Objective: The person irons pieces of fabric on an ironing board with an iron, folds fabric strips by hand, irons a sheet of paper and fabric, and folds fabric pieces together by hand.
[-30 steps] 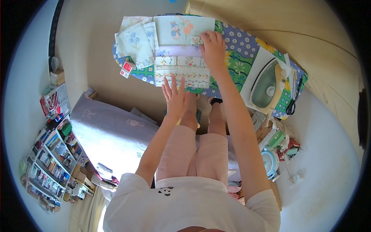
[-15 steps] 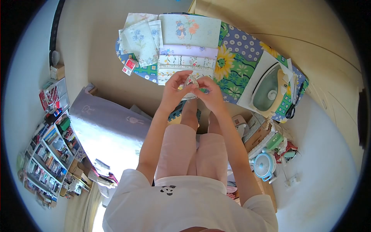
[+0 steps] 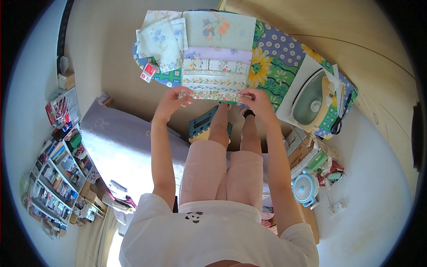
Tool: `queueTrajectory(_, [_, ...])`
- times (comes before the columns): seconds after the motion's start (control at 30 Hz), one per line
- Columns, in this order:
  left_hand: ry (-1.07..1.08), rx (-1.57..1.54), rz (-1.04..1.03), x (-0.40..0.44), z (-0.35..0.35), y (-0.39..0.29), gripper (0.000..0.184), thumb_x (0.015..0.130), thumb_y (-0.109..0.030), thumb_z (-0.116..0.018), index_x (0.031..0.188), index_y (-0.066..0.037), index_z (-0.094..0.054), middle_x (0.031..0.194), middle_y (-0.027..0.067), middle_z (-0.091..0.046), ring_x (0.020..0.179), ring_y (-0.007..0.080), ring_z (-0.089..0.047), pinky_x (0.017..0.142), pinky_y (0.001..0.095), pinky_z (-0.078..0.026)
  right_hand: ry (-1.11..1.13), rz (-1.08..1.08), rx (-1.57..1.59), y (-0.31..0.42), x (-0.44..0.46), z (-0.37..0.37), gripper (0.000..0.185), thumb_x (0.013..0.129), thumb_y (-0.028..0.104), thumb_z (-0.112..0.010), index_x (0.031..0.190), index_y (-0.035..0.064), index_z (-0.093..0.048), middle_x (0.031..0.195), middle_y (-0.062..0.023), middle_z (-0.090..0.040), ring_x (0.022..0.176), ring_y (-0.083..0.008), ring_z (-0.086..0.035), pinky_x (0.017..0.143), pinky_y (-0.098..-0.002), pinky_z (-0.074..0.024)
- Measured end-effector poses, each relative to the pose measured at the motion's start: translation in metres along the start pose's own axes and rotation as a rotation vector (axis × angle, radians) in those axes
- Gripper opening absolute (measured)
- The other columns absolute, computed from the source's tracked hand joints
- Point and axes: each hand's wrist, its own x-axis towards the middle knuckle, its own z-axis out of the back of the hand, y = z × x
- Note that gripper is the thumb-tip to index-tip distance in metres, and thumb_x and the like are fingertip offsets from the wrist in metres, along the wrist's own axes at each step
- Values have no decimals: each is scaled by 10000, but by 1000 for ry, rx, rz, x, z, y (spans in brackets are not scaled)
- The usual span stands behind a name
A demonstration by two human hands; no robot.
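Note:
A narrow floral fabric strip [image 3: 216, 96] with red flowers stretches flat along the near edge of a layered fabric panel [image 3: 218, 32]. At the strip's left end, the fingertips of my left hand [image 3: 173, 103] are closed on it. My right hand [image 3: 259, 102] pinches the opposite end. Above the strip, overlapping bands of white flowered cloth and a lilac band [image 3: 218, 54] lie across the panel. Its upper part is pale, with a rabbit and orange flowers.
Beneath the panel is a patterned ironing board [image 3: 280, 46]. Folded floral pieces [image 3: 158, 42] and a small red-and-white box [image 3: 150, 72] lie at its left. An iron [image 3: 310, 100] rests on a white sheet to the right, beside black-handled scissors [image 3: 336, 127]. A step stool [image 3: 202, 124] stands below.
My hands have moved apart from close together, and the bunched floral cloth between them is now spread out as a strip along the panel's near edge.

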Motion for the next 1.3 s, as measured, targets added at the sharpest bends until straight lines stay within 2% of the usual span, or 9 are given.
queueTrajectory(0.1, [-160,90,-45,15,3,12,183,806,-64,-655,983,-23,-632,803,36,-635,708,82,-584,631,201,-444,-173,171,-169,-13,13,-3,228,747,93,-682,956,12,-645,804,-67,-656,640,-125,-554,594,-271,-452])
queueTrajectory(0.17, [-374,-161,-95,22,2,20,197,797,-34,-660,988,-8,-618,811,43,-636,723,81,-586,655,196,-467,-364,240,-269,-15,20,-11,216,739,94,-696,924,-2,-641,760,-52,-643,617,-113,-548,574,-253,-445])
queueTrajectory(0.2, [-387,-153,-95,23,3,21,197,797,-34,-660,988,-8,-618,811,43,-636,723,81,-586,655,196,-467,-355,246,-258,-12,21,-16,216,739,94,-696,924,-2,-641,760,-52,-643,617,-113,-548,574,-253,-445])
queueTrajectory(0.27, [-508,-65,-182,27,2,25,227,775,12,-666,996,6,-615,836,50,-636,739,84,-587,677,197,-482,-464,80,-100,-8,23,-20,189,741,93,-700,883,-12,-634,712,-43,-621,597,-99,-538,563,-236,-438])
queueTrajectory(0.37, [-597,-56,-341,34,-2,31,246,757,37,-671,996,21,-614,835,49,-634,733,88,-588,668,203,-482,-462,52,-16,-15,28,-23,160,749,85,-697,848,-16,-623,679,-31,-604,585,-87,-533,537,-230,-432])
queueTrajectory(0.47, [-671,1,-342,39,-1,36,229,754,36,-671,978,29,-622,824,51,-637,722,89,-588,664,209,-481,-476,70,44,-16,27,-24,141,760,68,-686,845,-22,-619,682,-34,-609,568,-84,-530,515,-225,-428])
queueTrajectory(0.73, [-728,18,-344,42,-3,37,220,728,26,-697,939,33,-634,794,59,-647,708,94,-590,660,216,-480,-576,134,38,-21,30,-26,132,777,55,-679,854,-31,-616,684,-39,-617,541,-74,-524,491,-215,-424])
queueTrajectory(1.0, [-748,77,-310,44,-4,35,234,706,2,-721,923,32,-638,768,77,-664,691,99,-610,639,220,-485,-667,152,-50,-28,35,-22,199,729,82,-722,853,-11,-598,727,-79,-642,619,-131,-607,589,-251,-488])
queueTrajectory(1.3, [-769,178,-338,46,-4,34,230,701,-13,-724,914,22,-644,769,67,-669,687,93,-612,621,216,-477,-685,170,-30,-31,38,-25,200,726,71,-726,841,-7,-583,725,-74,-638,613,-124,-601,583,-243,-486])
